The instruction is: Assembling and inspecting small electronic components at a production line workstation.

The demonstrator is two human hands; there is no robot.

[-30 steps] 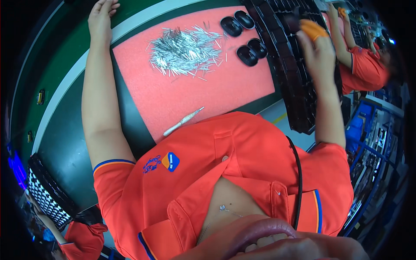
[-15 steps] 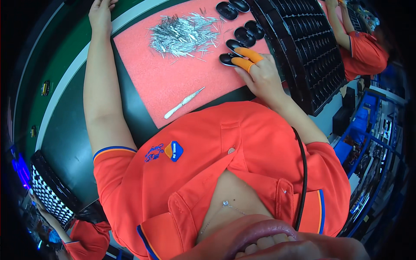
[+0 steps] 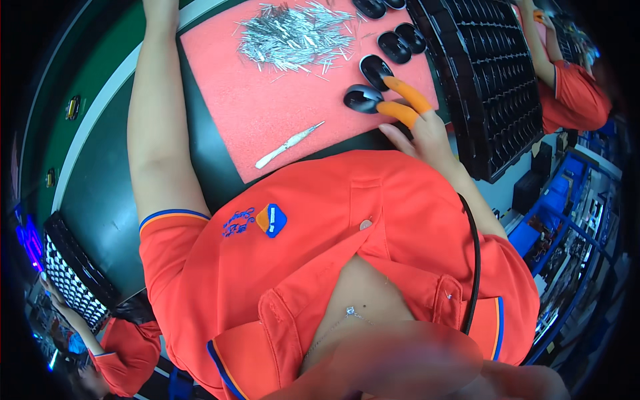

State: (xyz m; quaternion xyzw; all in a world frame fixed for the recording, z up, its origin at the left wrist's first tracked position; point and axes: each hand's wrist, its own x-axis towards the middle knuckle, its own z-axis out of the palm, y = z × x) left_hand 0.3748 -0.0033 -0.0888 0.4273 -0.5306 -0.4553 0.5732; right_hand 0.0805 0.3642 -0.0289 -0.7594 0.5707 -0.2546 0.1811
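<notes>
My right hand (image 3: 427, 130) is open, two fingers in orange finger cots stretched out and apart. One fingertip is at the edge of a glossy black oval shell (image 3: 364, 99); the other is beside a second black oval shell (image 3: 377, 72). Whether they touch is hard to tell. Farther back on the pink foam mat (image 3: 227, 100) is another pair of black shells (image 3: 395, 47). My left forearm (image 3: 157, 87) reaches past the top edge, and the hand is out of the picture. A heap of thin silver strips (image 3: 293, 37) lies on the mat. Nearer me rests a slim white-handled tool (image 3: 290, 145) with a pointed tip.
A black tray with rows of pockets (image 3: 497, 87) stands right of the mat. Green belt (image 3: 100, 60) runs along the left behind a pale rail. Co-workers in red shirts (image 3: 577, 97) sit at right and lower left. Blue racks (image 3: 557, 193) stand at right.
The two near shells now lie farther apart, with my right fingers drawn back from over them toward their near edges. My left hand has left the view at the top. The view has shifted slightly.
</notes>
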